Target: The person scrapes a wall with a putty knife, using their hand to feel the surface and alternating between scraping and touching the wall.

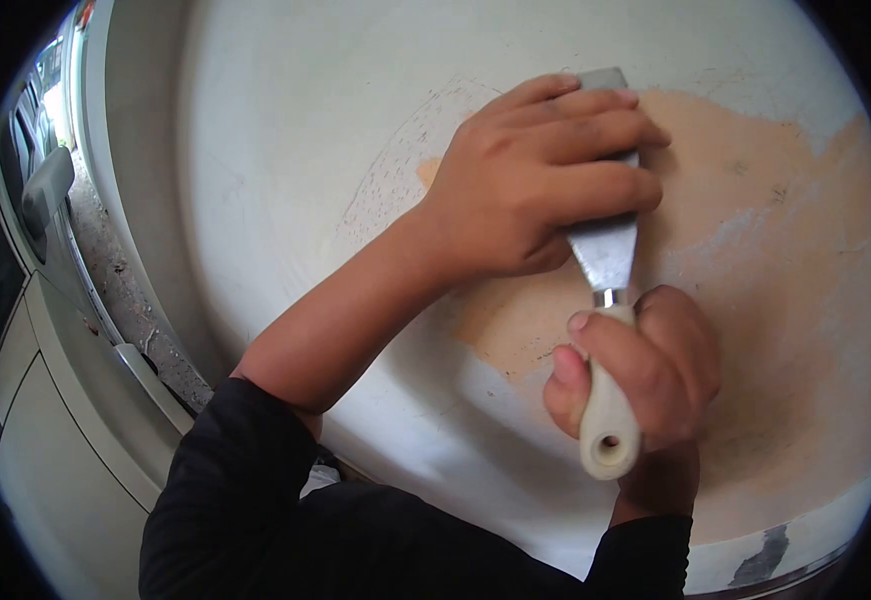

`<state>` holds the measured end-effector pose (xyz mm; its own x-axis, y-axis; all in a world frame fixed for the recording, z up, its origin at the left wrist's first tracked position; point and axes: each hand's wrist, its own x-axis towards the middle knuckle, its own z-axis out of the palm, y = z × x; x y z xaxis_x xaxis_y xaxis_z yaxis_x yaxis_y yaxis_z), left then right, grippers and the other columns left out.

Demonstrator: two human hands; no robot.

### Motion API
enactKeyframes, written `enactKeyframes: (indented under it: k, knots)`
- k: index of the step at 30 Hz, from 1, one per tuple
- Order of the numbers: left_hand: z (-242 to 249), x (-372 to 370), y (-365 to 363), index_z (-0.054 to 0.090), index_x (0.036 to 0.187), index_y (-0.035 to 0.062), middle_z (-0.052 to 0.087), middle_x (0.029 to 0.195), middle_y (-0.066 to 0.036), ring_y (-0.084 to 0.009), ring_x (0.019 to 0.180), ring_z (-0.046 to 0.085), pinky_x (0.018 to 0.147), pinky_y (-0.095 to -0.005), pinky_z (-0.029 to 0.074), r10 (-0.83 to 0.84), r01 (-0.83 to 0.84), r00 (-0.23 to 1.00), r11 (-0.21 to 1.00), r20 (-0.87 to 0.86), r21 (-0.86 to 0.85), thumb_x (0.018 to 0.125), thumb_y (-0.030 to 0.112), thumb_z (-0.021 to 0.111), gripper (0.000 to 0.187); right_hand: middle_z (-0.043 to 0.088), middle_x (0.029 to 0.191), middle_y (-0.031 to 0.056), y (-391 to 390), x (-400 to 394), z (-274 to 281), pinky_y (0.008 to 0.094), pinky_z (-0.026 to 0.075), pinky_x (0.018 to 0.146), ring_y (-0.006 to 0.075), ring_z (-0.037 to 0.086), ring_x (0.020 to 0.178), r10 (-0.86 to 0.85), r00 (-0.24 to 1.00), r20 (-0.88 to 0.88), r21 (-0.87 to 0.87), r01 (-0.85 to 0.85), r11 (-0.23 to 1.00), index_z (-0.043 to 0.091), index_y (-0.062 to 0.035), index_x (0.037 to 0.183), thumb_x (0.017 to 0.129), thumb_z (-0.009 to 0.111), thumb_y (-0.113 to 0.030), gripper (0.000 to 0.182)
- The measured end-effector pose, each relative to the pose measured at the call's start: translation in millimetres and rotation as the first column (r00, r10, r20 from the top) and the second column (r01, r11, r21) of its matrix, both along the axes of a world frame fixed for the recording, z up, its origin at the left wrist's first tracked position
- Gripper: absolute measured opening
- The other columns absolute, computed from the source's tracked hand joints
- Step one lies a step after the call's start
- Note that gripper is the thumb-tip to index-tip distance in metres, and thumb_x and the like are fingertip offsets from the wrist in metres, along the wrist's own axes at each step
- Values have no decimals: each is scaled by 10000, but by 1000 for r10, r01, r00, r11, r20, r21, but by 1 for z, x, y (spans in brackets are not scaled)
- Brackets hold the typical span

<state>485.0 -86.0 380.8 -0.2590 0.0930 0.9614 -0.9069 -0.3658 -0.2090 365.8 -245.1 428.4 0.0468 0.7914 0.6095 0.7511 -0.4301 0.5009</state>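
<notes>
A putty knife (606,255) with a cream handle and wide metal blade lies over a pale, curved car body panel (286,90). My right hand (656,375) is closed round its handle, thumb along the top. Across the blade rests my left hand (556,165), its fingers stretched out, slightly apart and pressing on the metal; its thumb is hidden. The blade's far end shows above my left fingertips. Beneath and around both hands spreads a tan patch of filler (726,160), with whitish scraped areas within it. Marks and small specks dot the panel left of my hand.
On the left stands a beige car (66,430) with a side mirror (48,185) and a door handle (153,385). A strip of rough ground (121,260) shows between it and the panel. A dark grey spot (761,555) marks the panel's lower right edge.
</notes>
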Motion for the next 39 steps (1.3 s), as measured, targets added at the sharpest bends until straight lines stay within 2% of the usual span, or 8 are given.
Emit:
enactKeyframes:
  k: [10, 18, 22, 24, 26, 29, 35, 39]
  knots:
    - [-2, -3, 4, 729, 969, 151, 721, 1306, -89, -366, 1270, 656, 1073, -536, 481, 17, -16, 997, 1000, -69, 22, 752, 155, 795, 228, 395, 652, 8, -1, 13, -3, 328, 384, 461, 182, 453, 498, 38, 999, 24, -14, -37, 999, 698, -127, 932, 761, 820, -142, 211]
    - [-103, -41, 30, 750, 1090, 181, 628, 1450, -138, -398, 1347, 593, 1118, -547, 455, 172, -74, 910, 963, -378, 260, 713, 65, 787, 396, 459, 647, -5, -6, 0, -84, 334, 407, 469, 177, 506, 504, 96, 964, -249, 64, -83, 995, 727, -155, 952, 711, 860, -156, 275]
    - [-175, -85, 65, 608, 1428, 312, 481, 1600, -94, -329, 1458, 482, 1172, -564, 399, 481, -135, 699, 815, -530, 563, 780, 249, 827, 687, 546, 656, 17, -5, -12, -177, 346, 433, 485, 198, 553, 524, 261, 853, -451, 341, -106, 934, 729, -122, 992, 689, 866, -107, 332]
    - [-195, -96, 83, 548, 1483, 325, 416, 1638, -105, -338, 1498, 413, 1191, -590, 352, 617, -151, 564, 731, -550, 665, 776, 305, 840, 765, 643, 713, 73, -2, -19, -222, 357, 476, 518, 237, 585, 530, 345, 745, -571, 510, -8, 860, 719, -72, 992, 695, 831, -75, 317]
    - [-217, -112, 98, 398, 1596, 345, 257, 1712, -136, -377, 1576, 239, 1222, -653, 239, 788, -120, 365, 568, -496, 814, 759, 440, 858, 960, 690, 776, 93, -3, -28, -229, 356, 497, 540, 262, 624, 568, 255, 786, -563, 435, 20, 900, 701, -49, 991, 732, 802, -67, 279]
    - [-223, -132, 104, 481, 1554, 307, 236, 1719, -135, -382, 1594, 176, 1222, -694, 183, 917, -41, 177, 370, -357, 928, 737, 484, 862, 918, 656, 728, 98, -2, -44, -234, 357, 506, 547, 263, 630, 566, 295, 747, -596, 527, 87, 845, 679, -45, 1018, 756, 810, -31, 293]
    - [-221, -154, 93, 613, 1379, 264, 271, 1709, -81, -311, 1600, 179, 1204, -745, 174, 905, 40, 238, 352, -351, 935, 731, 480, 868, 730, 674, 747, 105, -4, -59, -244, 347, 504, 548, 255, 637, 575, 352, 687, -635, 578, 121, 807, 646, -34, 1049, 772, 802, -32, 317]
    - [-229, -155, 91, 646, 1349, 256, 455, 1583, -76, -292, 1517, 361, 1199, -710, 241, 843, 84, 367, 390, -392, 917, 764, 428, 851, 644, 679, 756, 106, -10, -67, -247, 343, 502, 545, 242, 635, 574, 385, 663, -642, 613, 141, 778, 647, -45, 1060, 785, 803, -40, 316]
